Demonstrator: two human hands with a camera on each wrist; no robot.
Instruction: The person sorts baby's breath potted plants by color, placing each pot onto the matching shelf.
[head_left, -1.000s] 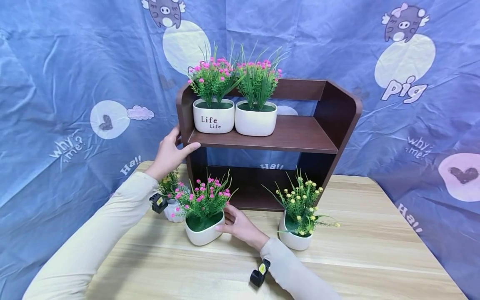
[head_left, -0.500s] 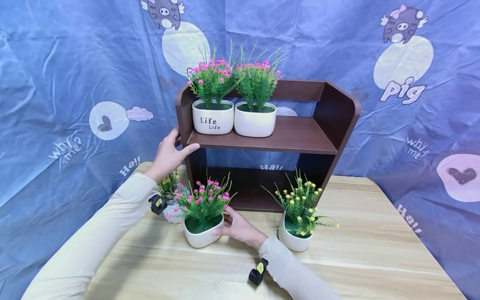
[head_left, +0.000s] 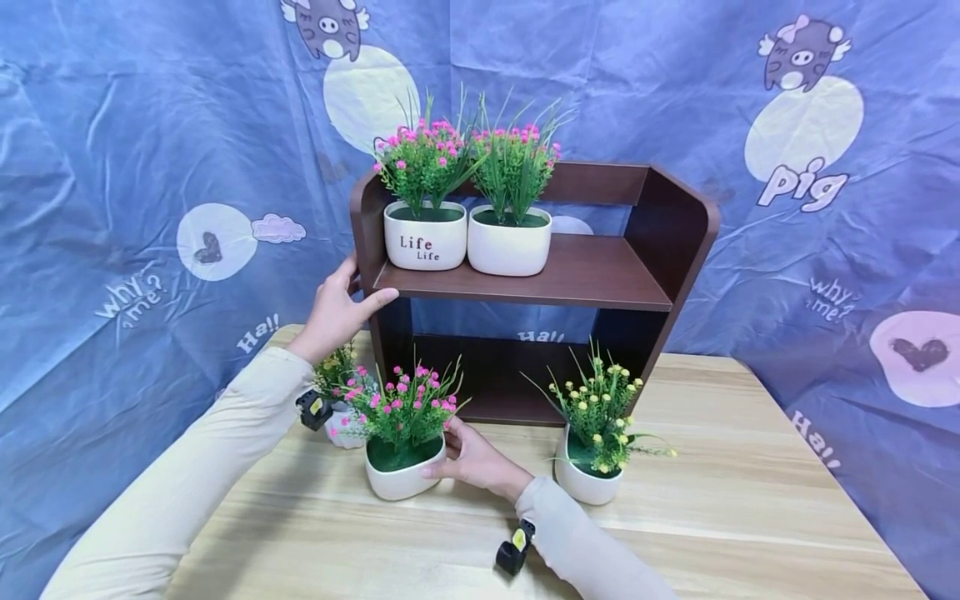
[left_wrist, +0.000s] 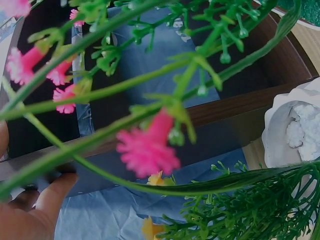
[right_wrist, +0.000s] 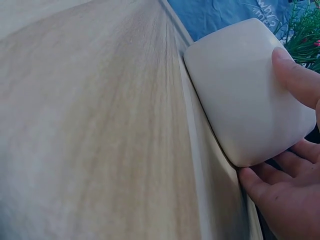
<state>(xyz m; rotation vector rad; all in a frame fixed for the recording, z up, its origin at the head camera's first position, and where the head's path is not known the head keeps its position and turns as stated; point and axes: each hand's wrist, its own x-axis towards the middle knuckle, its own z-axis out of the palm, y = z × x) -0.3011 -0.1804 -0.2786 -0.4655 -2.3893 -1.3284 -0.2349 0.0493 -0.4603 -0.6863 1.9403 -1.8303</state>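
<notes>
My left hand (head_left: 337, 302) grips the left side of a dark brown two-tier shelf (head_left: 600, 265), thumb along the upper board's front edge and fingers behind the side panel. My right hand (head_left: 480, 460) holds the right end of a white flowerpot (head_left: 405, 481) with pink artificial flowers (head_left: 408, 396). In the right wrist view, the thumb lies on the white pot wall (right_wrist: 240, 95) and the other fingers curl by its lower edge, close at the wooden table (right_wrist: 125, 125). Pink blooms (left_wrist: 150, 150) partly cover the left wrist view, where the left hand (left_wrist: 37, 210) shows at the shelf.
Two white pots with pink flowers, one lettered "Life" (head_left: 425, 242) and one plain (head_left: 510, 250), stand on the upper board. A yellow-flowered pot (head_left: 587, 483) stands at the right; another white pot (head_left: 345, 427) is partly hidden behind the left wrist. A blue curtain (head_left: 637, 100) hangs behind.
My right hand has turned the pink-flowered pot slightly and shifted it a little toward me and to the left. The left hand keeps its place on the shelf.
</notes>
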